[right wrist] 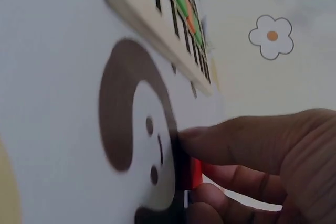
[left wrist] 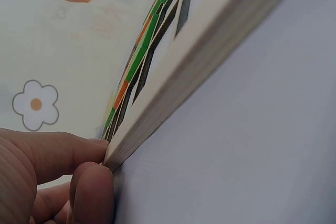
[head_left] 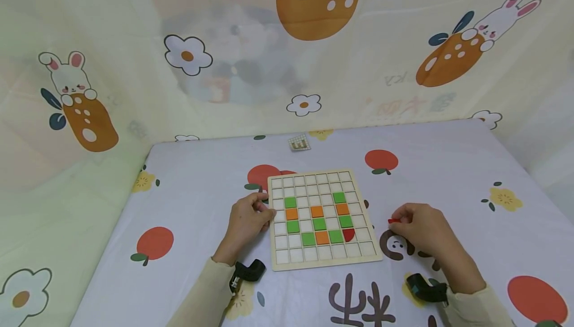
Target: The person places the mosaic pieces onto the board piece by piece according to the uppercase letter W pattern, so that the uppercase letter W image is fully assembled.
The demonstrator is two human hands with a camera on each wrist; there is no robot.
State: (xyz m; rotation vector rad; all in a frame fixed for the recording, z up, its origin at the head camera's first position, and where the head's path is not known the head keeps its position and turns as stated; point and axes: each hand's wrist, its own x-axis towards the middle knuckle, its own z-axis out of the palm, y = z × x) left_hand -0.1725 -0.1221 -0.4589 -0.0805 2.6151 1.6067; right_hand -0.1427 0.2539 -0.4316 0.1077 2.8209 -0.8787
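Observation:
A square wooden grid board [head_left: 329,263] lies on the table, its cells mostly white. Green tiles [head_left: 319,224] and orange tiles [head_left: 322,238] sit in several cells, and a red tile with a rounded side [head_left: 349,235] is in one cell towards the lower right. My left hand [head_left: 244,222] holds the board's left edge, thumb and fingertips meeting at its rim in the left wrist view. To the right of the board, my right hand [head_left: 421,227] pinches a small red tile [right wrist: 196,174] just above the tablecloth; the fingers hide most of its shape.
A small card with a grid pattern [head_left: 299,142] lies behind the board, near the table's back edge. The tablecloth [head_left: 202,192] has printed fruit and flowers. A printed curtain [head_left: 242,112] hangs behind the table and at the left. Black wrist cameras [head_left: 248,270] sit on both wrists.

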